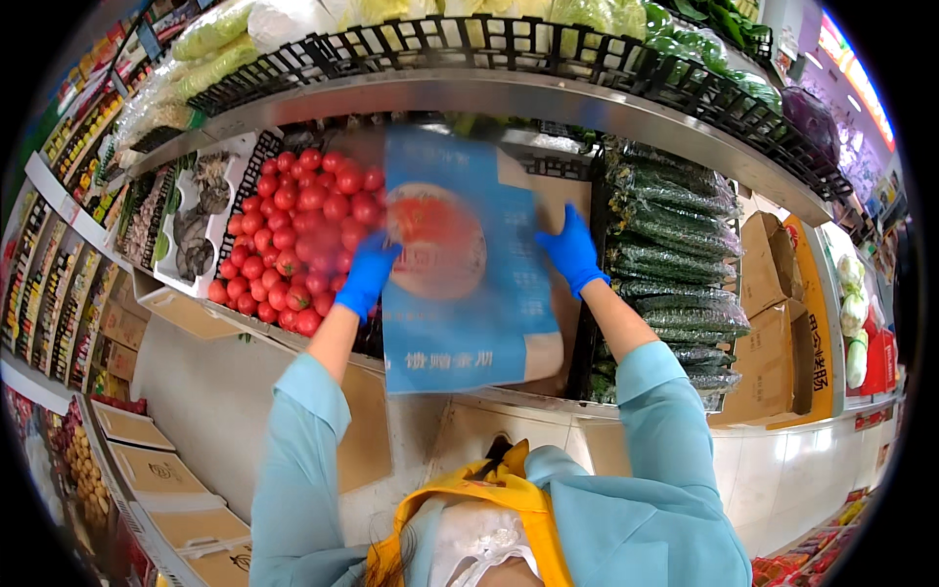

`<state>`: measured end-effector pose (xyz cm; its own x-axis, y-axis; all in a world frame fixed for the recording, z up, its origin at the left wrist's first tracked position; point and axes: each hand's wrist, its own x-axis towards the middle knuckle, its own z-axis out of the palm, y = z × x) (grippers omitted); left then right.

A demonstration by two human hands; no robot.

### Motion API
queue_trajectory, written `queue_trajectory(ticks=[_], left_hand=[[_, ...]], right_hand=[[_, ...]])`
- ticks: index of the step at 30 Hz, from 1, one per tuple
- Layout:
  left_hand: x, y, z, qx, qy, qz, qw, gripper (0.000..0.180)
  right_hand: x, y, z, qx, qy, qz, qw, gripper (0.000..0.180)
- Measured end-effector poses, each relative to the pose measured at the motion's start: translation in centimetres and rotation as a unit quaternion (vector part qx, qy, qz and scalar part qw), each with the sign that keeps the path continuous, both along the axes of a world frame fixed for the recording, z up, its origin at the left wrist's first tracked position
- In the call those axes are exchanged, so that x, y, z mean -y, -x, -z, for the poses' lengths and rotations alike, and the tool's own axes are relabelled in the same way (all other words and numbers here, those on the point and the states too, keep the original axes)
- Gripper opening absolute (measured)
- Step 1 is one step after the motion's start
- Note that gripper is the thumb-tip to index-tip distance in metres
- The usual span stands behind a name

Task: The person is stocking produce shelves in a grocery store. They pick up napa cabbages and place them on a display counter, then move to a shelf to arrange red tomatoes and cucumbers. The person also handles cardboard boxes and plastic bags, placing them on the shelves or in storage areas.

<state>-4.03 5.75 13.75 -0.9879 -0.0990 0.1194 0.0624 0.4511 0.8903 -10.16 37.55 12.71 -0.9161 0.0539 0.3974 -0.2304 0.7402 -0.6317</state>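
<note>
A flat blue printed cardboard piece (460, 338), bearing a pale round panel with a red picture, lies between my gloved hands and blurs with motion; I cannot tell whether it is a sheet or a carton's side. At its left edge, beside the tomatoes, my left hand (368, 276) in a blue glove grips it. My right hand (572, 252), also blue-gloved, is at its right edge with the thumb spread up and the other fingers partly hidden. Red tomatoes (284, 235) fill the bin at left. Bagged dark green cucumbers (670, 230) are stacked at right.
Above runs a metal shelf edge (469, 86) with black crates (430, 34) of wrapped greens. Mushrooms in a white foam tray (186, 235) sit left of the tomatoes. Open cardboard boxes (773, 303) stand right of the cucumbers. Cartons (161, 470) line the lower left.
</note>
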Motion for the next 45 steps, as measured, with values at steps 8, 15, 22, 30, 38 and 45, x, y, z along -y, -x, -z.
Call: queue_trajectory(ticks=[8,15,22,30,38,45], left_hand=[[-1.9,5.2,-14.5,-0.181,0.337,0.262,0.886,0.028],[-0.1,1.1,-20.1,-0.483,0.466,0.043,0.740,0.050],[7.5,-2.4,-8.2,-0.357,0.072,-0.008,0.931,0.051],[4.7,-1.0,5.2,0.334,-0.382,0.184,0.842,0.072],[5.3,2.4,0.2,0.106,-0.179,0.209,0.956,0.054],[3.7,7.8,-14.3,-0.254,0.223,0.438,0.833,0.032]], right_hand=[[9.0,-0.1,-15.5,-0.308,-0.383,-0.248,0.835,0.062],[6.3,2.6,-17.7,-0.050,-0.245,-0.113,0.962,0.030],[-4.3,3.4,-9.6,0.090,-0.056,0.030,0.994,0.044],[-4.5,2.4,1.5,0.155,0.365,0.073,0.915,0.036],[-2.4,-2.8,-1.0,0.430,-0.135,0.014,0.892,0.040],[7.5,-1.9,-14.9,-0.264,-0.369,-0.172,0.875,0.060]])
